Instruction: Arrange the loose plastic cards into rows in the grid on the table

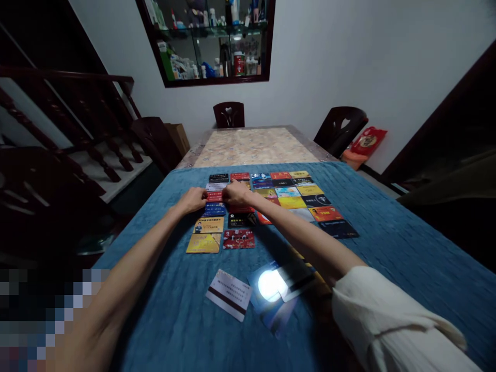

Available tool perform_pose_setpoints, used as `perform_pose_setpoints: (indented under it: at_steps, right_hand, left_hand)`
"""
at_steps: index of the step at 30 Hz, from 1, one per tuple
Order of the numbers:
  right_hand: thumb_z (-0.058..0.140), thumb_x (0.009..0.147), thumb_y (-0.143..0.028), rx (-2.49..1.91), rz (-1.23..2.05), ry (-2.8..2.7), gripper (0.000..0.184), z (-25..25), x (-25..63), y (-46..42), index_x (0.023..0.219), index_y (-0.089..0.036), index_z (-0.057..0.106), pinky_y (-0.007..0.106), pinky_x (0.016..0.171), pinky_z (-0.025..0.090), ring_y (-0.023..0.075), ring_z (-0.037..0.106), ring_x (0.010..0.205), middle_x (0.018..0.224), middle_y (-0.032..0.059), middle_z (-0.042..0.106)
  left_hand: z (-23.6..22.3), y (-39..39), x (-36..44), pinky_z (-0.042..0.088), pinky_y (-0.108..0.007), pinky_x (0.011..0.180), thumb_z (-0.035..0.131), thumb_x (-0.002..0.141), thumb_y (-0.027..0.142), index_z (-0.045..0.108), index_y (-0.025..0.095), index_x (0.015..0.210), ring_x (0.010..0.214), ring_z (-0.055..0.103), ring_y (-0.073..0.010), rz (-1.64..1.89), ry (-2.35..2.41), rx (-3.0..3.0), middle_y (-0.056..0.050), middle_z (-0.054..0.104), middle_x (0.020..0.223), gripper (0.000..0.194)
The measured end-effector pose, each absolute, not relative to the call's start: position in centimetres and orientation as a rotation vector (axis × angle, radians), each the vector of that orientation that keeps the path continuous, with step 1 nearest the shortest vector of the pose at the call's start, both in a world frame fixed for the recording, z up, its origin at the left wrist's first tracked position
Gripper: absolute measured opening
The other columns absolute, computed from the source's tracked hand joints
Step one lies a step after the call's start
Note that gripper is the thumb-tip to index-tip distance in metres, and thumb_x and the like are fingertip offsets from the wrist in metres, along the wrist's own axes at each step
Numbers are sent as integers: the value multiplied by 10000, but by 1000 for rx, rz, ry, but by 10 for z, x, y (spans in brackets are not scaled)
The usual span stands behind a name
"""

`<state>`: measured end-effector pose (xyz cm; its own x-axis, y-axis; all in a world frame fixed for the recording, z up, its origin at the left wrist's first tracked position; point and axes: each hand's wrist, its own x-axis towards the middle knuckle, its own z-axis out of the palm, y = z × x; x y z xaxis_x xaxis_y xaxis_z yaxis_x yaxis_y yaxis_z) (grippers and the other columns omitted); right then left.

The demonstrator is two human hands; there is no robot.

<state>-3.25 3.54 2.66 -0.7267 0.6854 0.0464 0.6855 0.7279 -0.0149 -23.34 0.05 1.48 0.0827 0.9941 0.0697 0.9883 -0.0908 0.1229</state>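
Observation:
My left hand (195, 200) has its fingers bent at the left end of a red card (214, 196) in the leftmost column. At that card's right end, the curled fingers of my right hand (236, 193) grip its edge. Just below lies a blue card (215, 209), partly behind my left hand. Further down the column are an orange-gold VIP card (209, 225) and a yellow card (203, 243). A black VIP card (241, 220) and a patterned red card (239, 239) belong to the second column, whose upper part my right hand partly covers.
More card columns, including an orange card (327, 213), lie to the right. Nearer me are a loose white card (229, 294) with a dark stripe and several overlapping cards (296, 280) under glare. A blue cloth (170, 299) covers the table; chairs (228, 114) stand around it.

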Motion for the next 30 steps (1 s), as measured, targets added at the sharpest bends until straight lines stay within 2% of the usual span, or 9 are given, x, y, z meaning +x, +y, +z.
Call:
perform_pose_setpoints:
  at_steps: [5,9,15,18,21,30]
  right_hand:
    - [564,908,-338,-1109,4,-2867,338,30,-26,35,1203,-242,699,466,940,423,336,522,1211,1207,121,699]
    - [595,878,-282,-1088,9,-2856,358,33,-12,32,1224,-259,683,451,947,394,324,487,1224,1250,97,681]
    - [583,873,-215,-1044,-36,-2817,233,40,17,15,1051,-212,733,383,880,354,299,492,1124,1206,98,686]
    - [569,892,-209,-1055,-62,-2799,204,43,34,2,995,-196,745,364,833,337,302,480,1127,1157,108,694]
    - [508,920,-175,-1049,-84,-2779,251,43,53,-11,1005,-198,743,357,809,316,293,479,1116,1113,103,705]
    - [496,955,-241,-1040,-79,-2700,241,29,112,-52,1019,-208,726,355,804,281,271,467,1050,1031,102,705]
  left_hand:
    - [19,-5,-228,532,-325,817,561,749,204,746,169,1036,934,702,-293,198,2183,2276,-105,771,974,343]
    - [22,-15,-222,514,-380,861,505,818,226,737,160,1080,1020,683,-335,224,2235,2295,-136,757,1052,356]
    - [25,-33,-203,504,-355,879,461,863,242,767,182,957,1000,671,-294,303,2276,2399,-100,770,1003,326]
    - [25,-45,-188,495,-400,903,461,864,227,774,185,910,1009,644,-310,369,2252,2433,-113,767,980,319]
    - [26,-57,-171,490,-441,902,465,861,235,777,180,871,997,623,-325,446,2161,2462,-125,761,968,317]
    - [25,-98,-117,454,-415,903,496,892,226,750,192,813,994,570,-276,517,1946,2523,-101,742,917,269]
